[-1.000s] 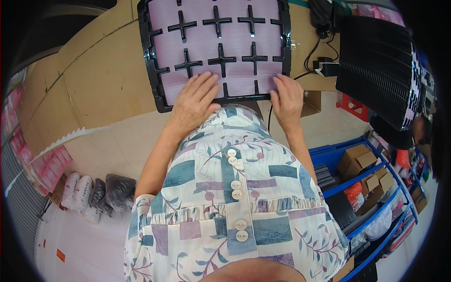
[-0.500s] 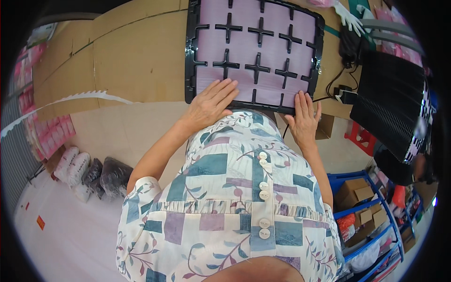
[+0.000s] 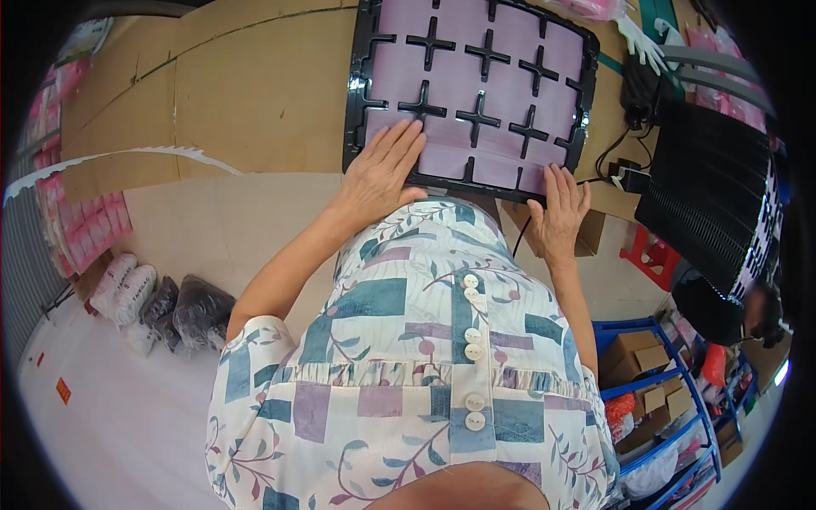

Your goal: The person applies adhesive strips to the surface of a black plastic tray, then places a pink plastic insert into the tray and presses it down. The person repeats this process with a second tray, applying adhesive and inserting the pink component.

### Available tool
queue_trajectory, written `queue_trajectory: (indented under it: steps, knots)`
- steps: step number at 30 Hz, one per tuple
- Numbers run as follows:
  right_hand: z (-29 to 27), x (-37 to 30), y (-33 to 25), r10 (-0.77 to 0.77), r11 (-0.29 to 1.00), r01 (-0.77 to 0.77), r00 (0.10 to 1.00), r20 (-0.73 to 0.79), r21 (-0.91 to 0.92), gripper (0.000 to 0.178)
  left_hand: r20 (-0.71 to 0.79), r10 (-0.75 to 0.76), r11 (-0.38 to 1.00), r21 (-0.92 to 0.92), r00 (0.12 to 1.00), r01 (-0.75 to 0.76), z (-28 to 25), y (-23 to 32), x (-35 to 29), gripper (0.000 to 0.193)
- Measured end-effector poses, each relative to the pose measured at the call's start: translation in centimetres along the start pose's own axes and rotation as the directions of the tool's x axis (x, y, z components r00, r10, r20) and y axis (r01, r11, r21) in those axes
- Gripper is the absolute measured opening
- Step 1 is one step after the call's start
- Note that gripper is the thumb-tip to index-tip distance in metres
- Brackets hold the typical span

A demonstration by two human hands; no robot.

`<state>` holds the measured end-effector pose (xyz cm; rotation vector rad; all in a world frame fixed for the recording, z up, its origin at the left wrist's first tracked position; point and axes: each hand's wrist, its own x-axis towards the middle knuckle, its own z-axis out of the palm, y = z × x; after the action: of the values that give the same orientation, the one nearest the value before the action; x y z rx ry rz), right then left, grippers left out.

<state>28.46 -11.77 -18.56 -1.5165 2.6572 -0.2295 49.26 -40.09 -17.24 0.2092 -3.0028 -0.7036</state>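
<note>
A black plastic tray (image 3: 365,93) with cross-shaped dividers is seen at the top centre of the frame, resting on a cardboard-covered table (image 3: 246,93). Its compartments are filled with flat pale purple packs (image 3: 510,76), laid level with the dividers so that only the black crosses show between them. The tray is set slightly askew: its long axis runs from left to right across the frame, with the right end dipping a little lower than the left, and its near edge faces the person.

The left hand (image 3: 382,166) is laid flat on the lower left part of the tray, fingers spread and pressed onto the purple packs; nothing is pinched. The right hand (image 3: 559,208) is placed at the lower right corner of the tray, fingers extended and slightly apart, with the fingertips resting on the black rim and the palm hanging below it.

At the right of the frame, a stack of black ribbed trays (image 3: 714,195) is seen, with black cables (image 3: 629,127) lying between it and the filled tray. In the lower right, a blue shelf rack (image 3: 654,391) holds brown cardboard boxes (image 3: 633,357). At the lower left, several filled plastic bags (image 3: 161,310), some white and some dark, lie on the pale floor (image 3: 110,425); what they contain cannot be told. Pink packs (image 3: 85,229) are stacked along the left edge.
</note>
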Motion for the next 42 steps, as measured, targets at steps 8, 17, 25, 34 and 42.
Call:
queue_trajectory:
  steps: [8, 17, 25, 34, 42]
  knots:
    - [0.6, 0.3, 0.0, 0.024, 1.0, -0.024, 1.0, -0.003, -0.011, 0.065, 0.042, -0.05, 0.997, 0.055, 0.998, 0.048, 0.6, -0.8, -0.5, 0.09]
    - [-0.2, -0.6, -0.6, -0.009, 0.998, 0.012, 0.999, -0.05, 0.057, 0.061, -0.151, -0.176, 0.983, 0.026, 0.973, 0.182, -0.6, -1.0, -2.4, 0.086]
    - [0.0, -2.2, 0.2, -0.041, 0.999, 0.041, 0.999, 0.028, -0.013, 0.057, 0.051, -0.124, 0.974, 0.197, 0.991, 0.112, -0.8, -0.7, -4.4, 0.071]
    - [-0.9, -1.4, -0.5, -0.014, 1.0, 0.014, 1.0, 0.017, 0.011, 0.057, 0.025, -0.094, 0.988, 0.121, 0.995, 0.091, -1.7, -0.6, -2.2, 0.067]
    - [-2.6, 3.6, -1.5, -0.056, 0.991, 0.068, 0.993, -0.104, 0.114, 0.048, -0.243, -0.05, 0.992, 0.1, 0.969, 0.076, -3.3, -4.1, 7.9, 0.074]
